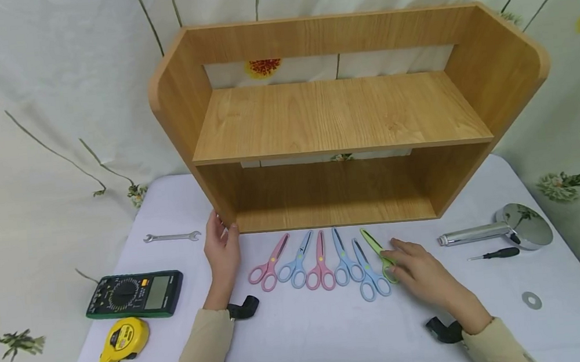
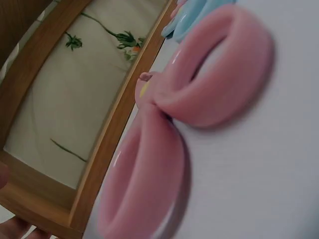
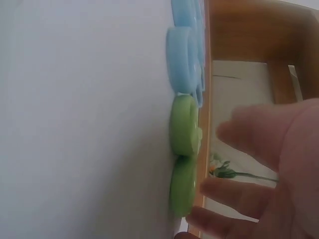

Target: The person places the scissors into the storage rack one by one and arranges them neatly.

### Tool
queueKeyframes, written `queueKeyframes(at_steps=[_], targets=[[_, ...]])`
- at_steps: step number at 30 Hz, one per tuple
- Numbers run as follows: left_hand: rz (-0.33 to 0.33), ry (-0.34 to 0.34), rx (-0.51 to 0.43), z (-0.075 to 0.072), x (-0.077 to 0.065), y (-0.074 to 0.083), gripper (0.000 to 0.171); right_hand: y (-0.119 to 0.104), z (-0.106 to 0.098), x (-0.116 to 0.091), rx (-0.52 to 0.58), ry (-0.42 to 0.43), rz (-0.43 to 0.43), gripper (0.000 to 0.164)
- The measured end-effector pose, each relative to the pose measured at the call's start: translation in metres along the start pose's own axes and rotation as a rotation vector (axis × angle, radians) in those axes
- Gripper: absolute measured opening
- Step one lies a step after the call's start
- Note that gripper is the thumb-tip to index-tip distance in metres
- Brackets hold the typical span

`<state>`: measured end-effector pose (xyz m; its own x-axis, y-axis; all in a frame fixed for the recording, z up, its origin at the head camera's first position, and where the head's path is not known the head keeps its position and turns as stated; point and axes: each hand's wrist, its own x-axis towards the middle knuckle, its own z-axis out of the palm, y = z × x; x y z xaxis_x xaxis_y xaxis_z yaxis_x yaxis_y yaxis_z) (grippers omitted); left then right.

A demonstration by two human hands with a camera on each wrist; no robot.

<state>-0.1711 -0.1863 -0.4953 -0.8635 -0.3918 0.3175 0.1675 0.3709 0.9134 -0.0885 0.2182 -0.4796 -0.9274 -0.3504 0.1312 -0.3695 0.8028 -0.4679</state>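
Note:
A two-tier wooden shelf (image 1: 341, 115) stands at the back of the table. My left hand (image 1: 222, 257) holds its lower left corner, with thumb and fingers on either side of the side panel. Along the shelf's front edge lies a row of pink, blue and green scissors. The pink scissors (image 1: 262, 272) at the left end are nearest my left hand; their handle loops (image 2: 224, 99) fill the left wrist view. Over the green scissors (image 1: 371, 239) at the right end is my right hand (image 1: 427, 275), fingers relaxed and spread beside the green loops (image 3: 183, 127). Whether it touches them I cannot tell.
On the left are a wrench (image 1: 172, 237), a multimeter (image 1: 133, 296) and a yellow tape measure (image 1: 125, 339). To the right lie a chrome shower head (image 1: 527, 225), a small black-handled screwdriver (image 1: 501, 253) and a flat metal washer (image 1: 531, 300). Flowered cloth hangs behind.

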Motion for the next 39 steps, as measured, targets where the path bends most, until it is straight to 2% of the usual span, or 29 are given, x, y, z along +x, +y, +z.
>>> queueKeyframes(at_steps=[3,8,14,24,34,39], targets=[[-0.025,0.015,-0.04,0.007,0.009,-0.005,0.049,0.0,0.004,0.002,-0.04,0.018,-0.034,0.026],[-0.045,0.069,-0.037,0.013,0.015,-0.014,0.041,-0.002,0.007,0.006,-0.111,0.056,-0.07,0.024],[-0.03,0.054,-0.076,0.012,0.017,-0.02,0.042,-0.004,0.009,0.009,-0.13,0.065,-0.045,0.023],[-0.071,0.01,-0.049,0.007,0.016,-0.023,0.044,0.004,0.006,0.008,0.058,-0.034,0.093,0.021],[-0.089,0.011,-0.051,0.007,0.016,-0.022,0.045,0.006,-0.002,0.007,0.204,-0.145,0.098,0.021],[-0.086,0.008,-0.063,0.007,0.017,-0.022,0.044,0.005,-0.004,0.008,0.239,-0.182,0.149,0.019]])
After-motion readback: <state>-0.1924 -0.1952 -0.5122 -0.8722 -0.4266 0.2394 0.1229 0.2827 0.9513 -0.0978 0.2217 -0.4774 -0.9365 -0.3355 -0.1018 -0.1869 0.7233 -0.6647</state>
